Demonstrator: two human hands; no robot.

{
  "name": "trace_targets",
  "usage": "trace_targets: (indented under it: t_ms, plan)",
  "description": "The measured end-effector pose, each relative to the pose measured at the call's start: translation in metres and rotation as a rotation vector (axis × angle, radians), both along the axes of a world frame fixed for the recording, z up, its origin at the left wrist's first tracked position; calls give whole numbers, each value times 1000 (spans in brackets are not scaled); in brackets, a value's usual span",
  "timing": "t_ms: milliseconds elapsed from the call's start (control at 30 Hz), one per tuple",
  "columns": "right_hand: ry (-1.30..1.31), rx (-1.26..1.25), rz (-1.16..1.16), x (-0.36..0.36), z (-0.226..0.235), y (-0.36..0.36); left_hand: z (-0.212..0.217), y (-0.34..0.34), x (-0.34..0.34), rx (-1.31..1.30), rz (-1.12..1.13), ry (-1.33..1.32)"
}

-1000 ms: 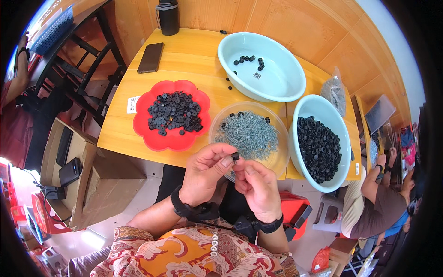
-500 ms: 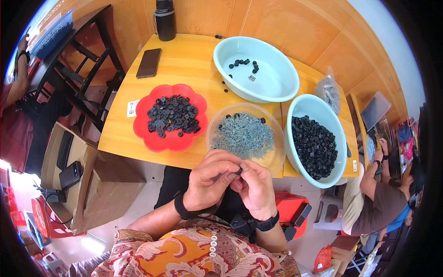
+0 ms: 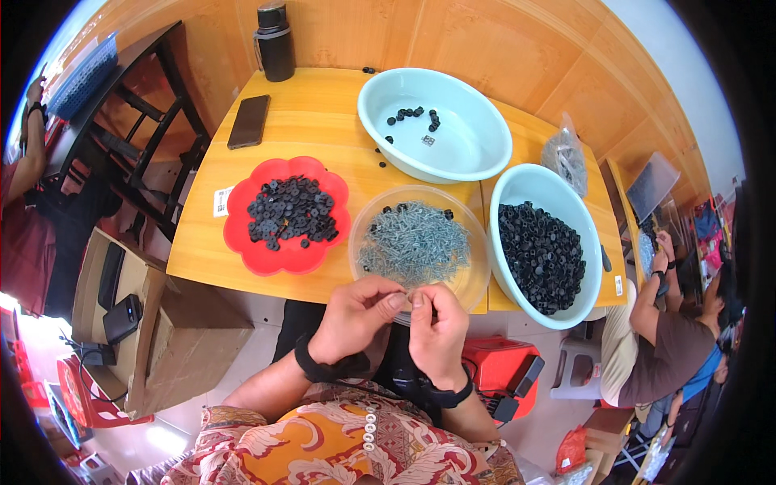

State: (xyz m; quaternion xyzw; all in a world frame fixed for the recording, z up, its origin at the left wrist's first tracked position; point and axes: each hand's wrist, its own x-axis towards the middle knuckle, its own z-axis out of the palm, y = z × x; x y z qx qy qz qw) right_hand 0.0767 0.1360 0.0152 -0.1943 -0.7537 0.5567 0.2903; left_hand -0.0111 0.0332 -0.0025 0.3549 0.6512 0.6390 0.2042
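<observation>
My left hand (image 3: 356,322) and my right hand (image 3: 439,333) meet at the fingertips, both pinched closed just over the near rim of a clear round tub (image 3: 480,284). Whatever sits between the fingers is hidden. Silvery screws (image 3: 416,242) fill the tub, with a few black pieces among them. To the left, a red flower-shaped dish (image 3: 287,260) holds flat black washers (image 3: 293,208). On the right, a light blue basin (image 3: 594,250) is heaped with small black plastic caps (image 3: 540,259). Behind the tub, another blue basin (image 3: 477,129) has several black pieces inside.
A phone (image 3: 249,122) and a dark flask (image 3: 276,48) are at the table's back left. A clear bag (image 3: 566,162) lies at the right. An open cardboard box (image 3: 178,331) stands left of my arm. A red stool (image 3: 493,360) and a seated person (image 3: 663,347) are to the right.
My hands have turned, with thumbs now facing each other. The small black piece seen between my fingers earlier is now hidden. The whole view has shifted slightly.
</observation>
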Motion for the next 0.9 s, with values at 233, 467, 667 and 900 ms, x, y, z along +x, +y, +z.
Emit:
trace_targets:
  t_ms: [233,467,667,900]
  plan:
    - [-216,240,-123,6,-6,37,-14,-5,-24,480,-266,-1181]
    - [-531,315,-266,23,-7,58,-18,-8,-23,533,-295,-1284]
    - [-242,-28,199,24,-2,29,-16,-14,-19,467,-341,-1196]
    - [-341,-199,383,36,0,18,-20,-29,-13,380,-216,-979]
